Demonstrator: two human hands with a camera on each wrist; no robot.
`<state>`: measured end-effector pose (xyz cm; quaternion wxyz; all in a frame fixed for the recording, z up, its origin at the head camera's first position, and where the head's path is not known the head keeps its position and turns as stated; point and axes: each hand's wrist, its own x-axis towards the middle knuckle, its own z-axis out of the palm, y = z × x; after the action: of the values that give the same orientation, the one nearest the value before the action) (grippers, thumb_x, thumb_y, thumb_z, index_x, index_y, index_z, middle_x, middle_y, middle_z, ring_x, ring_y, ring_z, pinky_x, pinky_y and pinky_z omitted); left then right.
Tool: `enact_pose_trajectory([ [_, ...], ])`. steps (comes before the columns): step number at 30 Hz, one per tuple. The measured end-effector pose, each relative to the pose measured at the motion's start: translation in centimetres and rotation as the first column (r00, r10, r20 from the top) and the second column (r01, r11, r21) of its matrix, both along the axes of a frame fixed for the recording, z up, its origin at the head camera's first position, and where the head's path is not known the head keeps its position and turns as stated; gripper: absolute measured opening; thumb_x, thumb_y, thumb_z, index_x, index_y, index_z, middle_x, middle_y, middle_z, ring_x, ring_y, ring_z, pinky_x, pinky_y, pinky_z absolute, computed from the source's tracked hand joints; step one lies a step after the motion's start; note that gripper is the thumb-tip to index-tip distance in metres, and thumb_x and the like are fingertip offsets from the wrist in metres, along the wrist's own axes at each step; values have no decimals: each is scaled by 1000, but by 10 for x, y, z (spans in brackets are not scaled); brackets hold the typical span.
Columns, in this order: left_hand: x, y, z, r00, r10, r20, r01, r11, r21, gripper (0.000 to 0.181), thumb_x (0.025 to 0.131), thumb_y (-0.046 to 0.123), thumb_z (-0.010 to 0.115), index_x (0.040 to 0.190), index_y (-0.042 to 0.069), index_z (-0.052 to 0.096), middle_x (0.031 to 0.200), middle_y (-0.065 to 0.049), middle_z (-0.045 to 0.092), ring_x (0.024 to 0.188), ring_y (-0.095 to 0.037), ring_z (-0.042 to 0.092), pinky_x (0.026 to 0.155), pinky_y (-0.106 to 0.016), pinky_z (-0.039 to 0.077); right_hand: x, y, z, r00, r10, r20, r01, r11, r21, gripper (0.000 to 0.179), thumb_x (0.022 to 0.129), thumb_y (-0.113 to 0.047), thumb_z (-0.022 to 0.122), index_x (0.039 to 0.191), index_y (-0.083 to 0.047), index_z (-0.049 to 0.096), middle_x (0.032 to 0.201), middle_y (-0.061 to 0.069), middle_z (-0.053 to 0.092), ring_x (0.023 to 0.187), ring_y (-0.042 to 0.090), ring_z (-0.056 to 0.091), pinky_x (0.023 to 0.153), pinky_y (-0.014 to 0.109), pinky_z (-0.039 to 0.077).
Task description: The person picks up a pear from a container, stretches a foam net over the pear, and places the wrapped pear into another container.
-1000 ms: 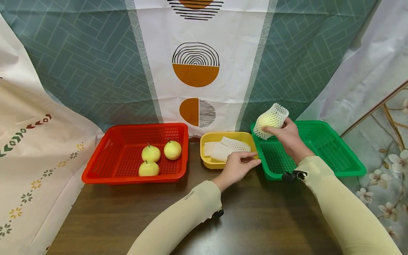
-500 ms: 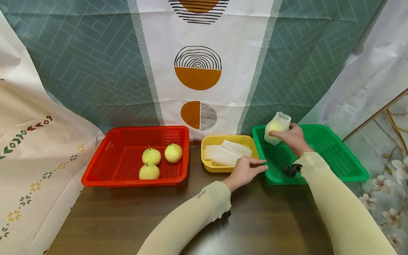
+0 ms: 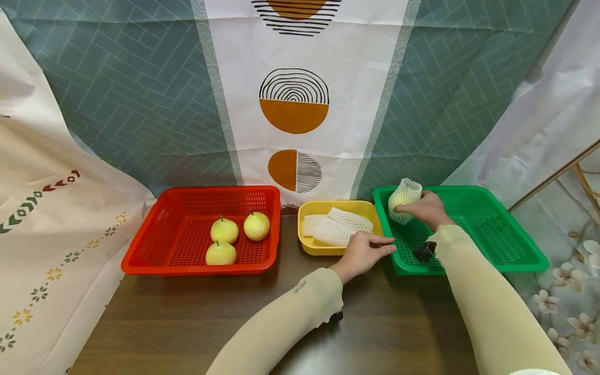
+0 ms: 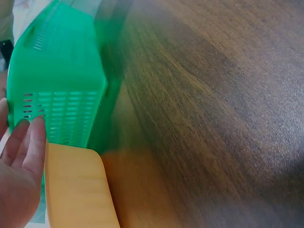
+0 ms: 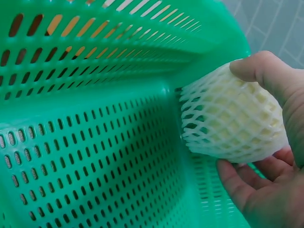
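Your right hand (image 3: 427, 209) pinches foam-netted pear (image 3: 403, 202), thumb one side, fingers opposite, at far-left corner of green basket (image 3: 473, 226). Pear likely firm, fairly weighty, easily bruised; foam net (image 3: 411, 185) soft, light, could slide over smooth skin. Best hold: round pear's belly through mesh, light pressure; loose net end would probably give. Your left hand (image 3: 363, 253) has fingers fairly straight, tips by basket's near-left rim; contact unclear. Beside it, yellow tray (image 3: 323, 251) with flat foam sleeves (image 3: 334, 230); farther left, red basket (image 3: 173, 229) with three bare pears (image 3: 257, 226).
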<state>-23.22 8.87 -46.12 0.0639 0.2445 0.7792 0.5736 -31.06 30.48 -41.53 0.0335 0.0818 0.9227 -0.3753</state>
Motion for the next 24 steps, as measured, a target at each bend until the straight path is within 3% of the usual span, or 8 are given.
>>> enact_pose_trajectory([
  [15,2,-1,2,1000,-1,0,1,999,-40,32,86,35,66,113,20,69,107,15,69,90,7,58,70,-13,50,-8,-1,-17,998,57,33,-61,990,131,97,69,-44,77,136,10,30,124,28,46,101,39,50,77,48,49],
  [24,-1,-2,3,999,10,-32,-12,998,-65,28,85,37,67,110,26,70,107,15,69,90,8,58,70,-12,49,-7,-11,-19,995,45,88,-62,976,207,99,72,-44,74,136,15,27,130,35,39,108,44,46,87,55,46],
])
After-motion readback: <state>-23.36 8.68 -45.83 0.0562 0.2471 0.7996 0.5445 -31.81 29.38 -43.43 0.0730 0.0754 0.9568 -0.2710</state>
